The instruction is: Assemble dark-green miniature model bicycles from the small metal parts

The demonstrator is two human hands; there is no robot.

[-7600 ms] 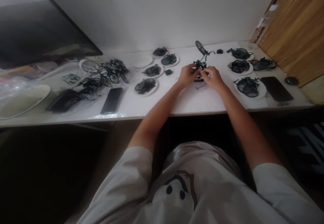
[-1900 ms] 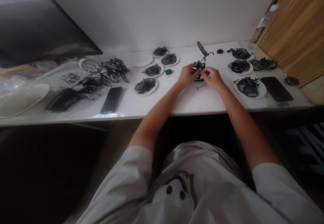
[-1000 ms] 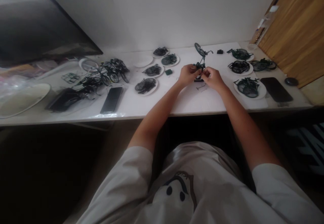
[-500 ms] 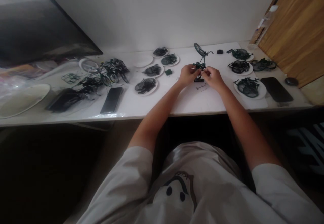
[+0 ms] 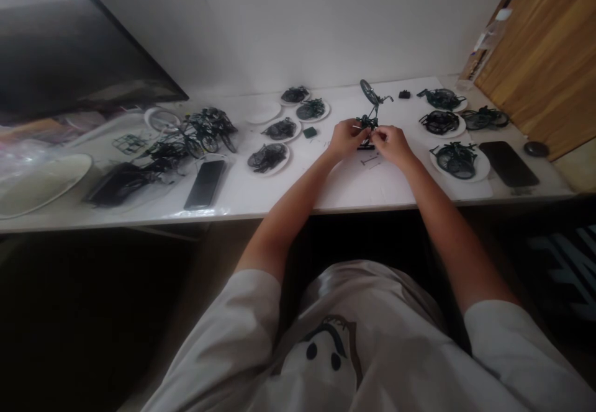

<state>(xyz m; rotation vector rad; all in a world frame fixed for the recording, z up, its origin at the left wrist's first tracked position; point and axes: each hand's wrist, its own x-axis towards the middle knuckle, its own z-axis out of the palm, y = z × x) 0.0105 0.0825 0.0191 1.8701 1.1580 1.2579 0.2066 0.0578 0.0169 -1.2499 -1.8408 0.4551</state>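
A dark miniature bicycle (image 5: 373,111) is between my hands on the white table, its wheel and handlebar pointing toward the wall. My left hand (image 5: 345,138) is closed on its near part from the left. From the right, my right hand (image 5: 392,143) pinches at the same spot, the fingertips of both hands almost meeting. Whatever small piece the right fingertips grip is too small to make out. A black block-like part (image 5: 365,147) shows just below the fingers. Thin loose rods (image 5: 370,162) lie on the table nearer to me.
White plates with dark bicycle parts stand left (image 5: 285,162) and right (image 5: 484,169). Assembled small bicycles (image 5: 212,128) cluster at the left. Phones lie at left (image 5: 205,184) and right (image 5: 509,164). A clear bottle (image 5: 488,43) stands in the back right corner by a wooden panel (image 5: 549,58).
The miniature bicycle's raised wheel has shifted slightly to the right. Both hands keep nearly the same place and grip.
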